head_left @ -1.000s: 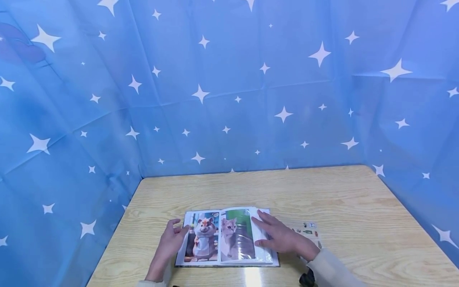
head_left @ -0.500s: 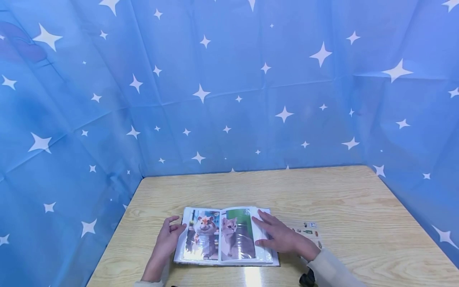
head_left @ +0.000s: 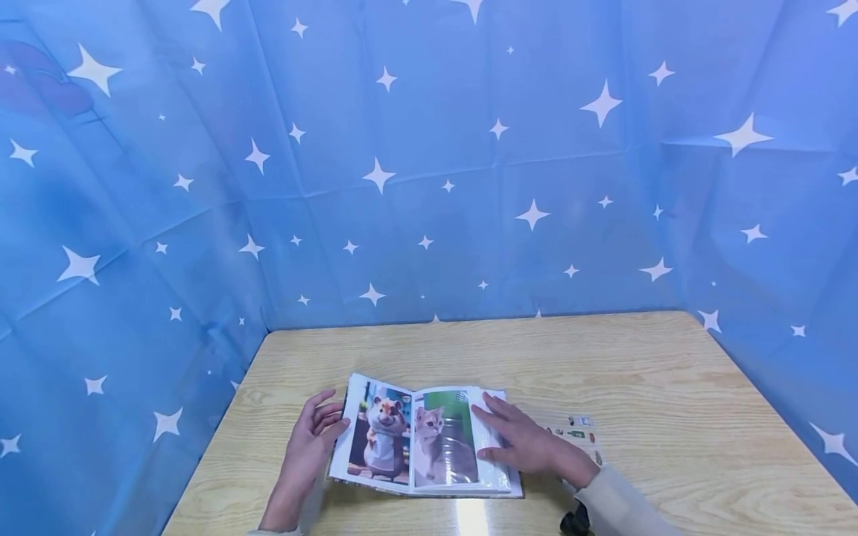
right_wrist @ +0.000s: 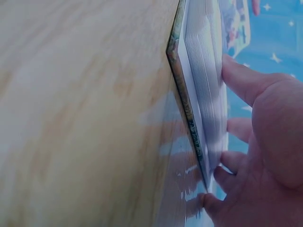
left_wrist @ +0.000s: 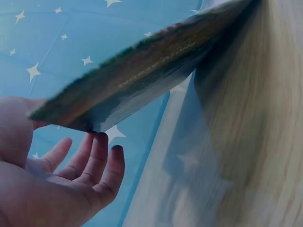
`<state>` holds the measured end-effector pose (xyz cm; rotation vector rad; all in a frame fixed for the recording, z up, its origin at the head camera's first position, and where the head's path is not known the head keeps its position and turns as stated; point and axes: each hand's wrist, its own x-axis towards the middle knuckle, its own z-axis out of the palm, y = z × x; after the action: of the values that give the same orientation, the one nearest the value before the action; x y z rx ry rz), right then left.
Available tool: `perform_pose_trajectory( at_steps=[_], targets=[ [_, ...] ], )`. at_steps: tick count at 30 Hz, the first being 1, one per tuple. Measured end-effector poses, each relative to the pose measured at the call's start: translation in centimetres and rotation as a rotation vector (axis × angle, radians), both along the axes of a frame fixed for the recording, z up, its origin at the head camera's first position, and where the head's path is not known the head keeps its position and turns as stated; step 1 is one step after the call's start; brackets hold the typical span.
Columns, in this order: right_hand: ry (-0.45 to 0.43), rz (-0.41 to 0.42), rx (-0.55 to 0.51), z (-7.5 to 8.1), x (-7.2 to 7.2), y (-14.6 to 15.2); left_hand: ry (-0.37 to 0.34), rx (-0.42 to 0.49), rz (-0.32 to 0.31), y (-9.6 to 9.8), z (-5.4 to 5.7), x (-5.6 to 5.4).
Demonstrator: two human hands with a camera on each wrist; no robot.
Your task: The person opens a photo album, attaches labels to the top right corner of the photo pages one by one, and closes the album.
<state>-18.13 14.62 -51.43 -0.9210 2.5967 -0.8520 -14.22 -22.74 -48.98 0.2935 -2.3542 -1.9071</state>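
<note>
A photo album (head_left: 445, 439) lies spread on the table, a hamster picture (head_left: 383, 435) on its left page and a cat picture (head_left: 442, 439) on its right. My left hand (head_left: 310, 443) holds the left cover by its outer edge, thumb on the page side and fingers below. In the left wrist view that cover (left_wrist: 137, 80) is tilted up off the table. My right hand (head_left: 526, 443) rests on the right page with fingers spread. The right wrist view shows the thumb and fingertips touching the thick page stack (right_wrist: 204, 71).
A sticker sheet (head_left: 582, 430) lies on the wooden table (head_left: 670, 402), partly under the right forearm. A small black object (head_left: 574, 519) is by the right sleeve. Blue star-patterned cloth (head_left: 429, 149) hangs behind and beside the table.
My left hand has shifted slightly left and raised the album's left cover, which lay nearly flat before. The right hand has stayed on the right page.
</note>
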Motion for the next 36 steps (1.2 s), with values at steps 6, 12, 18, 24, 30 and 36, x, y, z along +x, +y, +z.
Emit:
perform_pose_trajectory(
  at_steps=[6,12,18,24,30,36],
  targets=[
    [-0.003,0.001,-0.005,0.0,0.1,0.1,0.019,0.041,-0.039,0.7,0.7,-0.1],
    [0.003,0.006,-0.013,0.0,0.2,0.0,0.051,0.063,-0.095,1.8,1.3,-0.3],
    [-0.012,0.002,-0.021,0.0,0.1,0.0,0.098,0.056,-0.135,3.1,1.7,-0.6],
    [-0.012,-0.009,-0.011,-0.1,0.2,-0.1,0.107,0.053,-0.165,4.6,1.8,-0.9],
    [-0.014,-0.012,-0.012,-0.1,0.1,-0.1,0.134,0.058,-0.231,6.0,1.5,-1.2],
    [-0.008,-0.011,-0.029,0.0,0.1,-0.1,0.153,0.065,-0.267,7.5,1.4,-1.3]
  ],
)
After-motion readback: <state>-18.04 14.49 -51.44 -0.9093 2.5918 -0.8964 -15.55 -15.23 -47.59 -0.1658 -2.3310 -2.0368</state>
